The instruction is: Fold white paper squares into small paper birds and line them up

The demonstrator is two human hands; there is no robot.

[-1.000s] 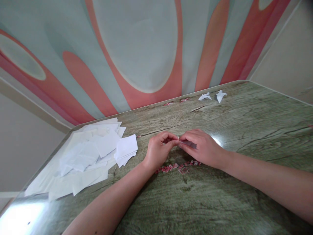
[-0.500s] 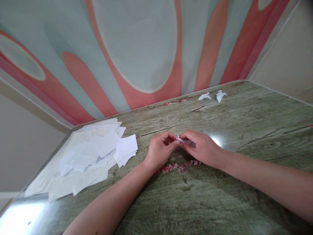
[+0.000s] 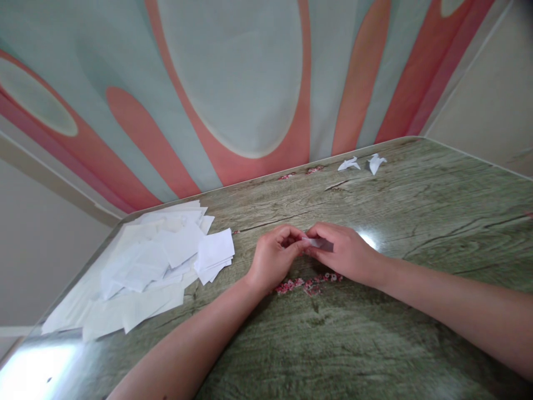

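A small folded piece of white paper [image 3: 317, 243] is pinched between my two hands above the middle of the table. My left hand [image 3: 277, 254] grips its left end between thumb and fingertips. On the other side, my right hand [image 3: 342, 251] has its thumb and fingers closed on the paper, hiding much of it. The fingertips of both hands almost meet. How the paper is folded cannot be made out.
Loose white sheets [image 3: 108, 316] are heaped on the left of the wood-patterned table [image 3: 353, 344]. Beside them lies a small stack of square papers [image 3: 215, 250]. Two folded paper figures, one [image 3: 348, 164] left of the other [image 3: 376, 163], rest near the back wall [image 3: 233, 72].
The fingertips have shifted slightly on the paper, and my left fingers now cover the small tip that stuck up between the hands. Everything else stays in place.
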